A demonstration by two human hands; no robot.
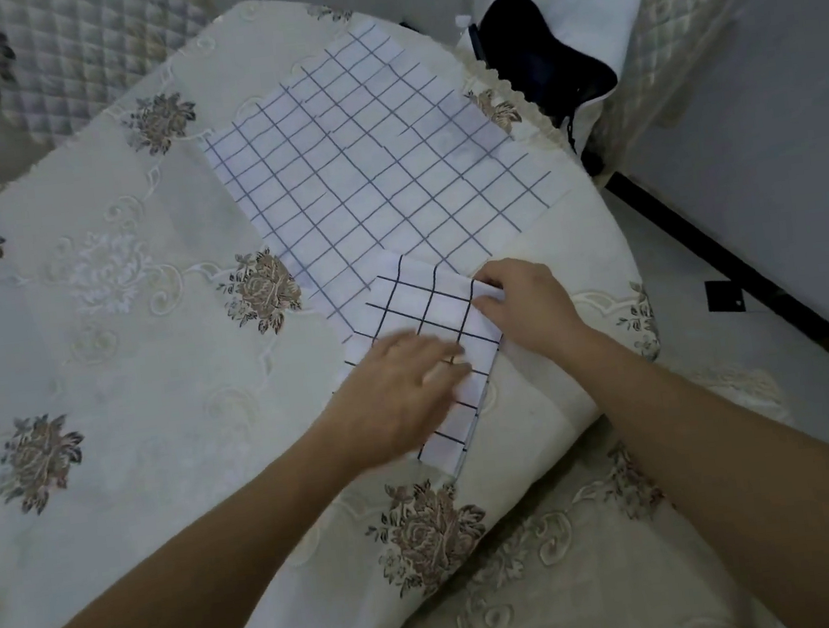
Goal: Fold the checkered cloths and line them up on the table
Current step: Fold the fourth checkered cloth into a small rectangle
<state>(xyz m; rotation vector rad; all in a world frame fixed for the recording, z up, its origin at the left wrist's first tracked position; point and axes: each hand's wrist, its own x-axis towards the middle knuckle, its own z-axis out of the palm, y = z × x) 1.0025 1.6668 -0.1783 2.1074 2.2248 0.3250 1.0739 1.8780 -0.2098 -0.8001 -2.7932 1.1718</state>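
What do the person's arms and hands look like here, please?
The left forearm and right forearm are bare, no sleeve in view. The left hand and right hand wear no gloves; no watch or ring shows, though the left hand is motion-blurred.

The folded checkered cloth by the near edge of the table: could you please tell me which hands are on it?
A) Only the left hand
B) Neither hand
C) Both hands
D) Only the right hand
C: the left hand lies flat across the folded checkered cloth, while the right hand pinches its far right corner.
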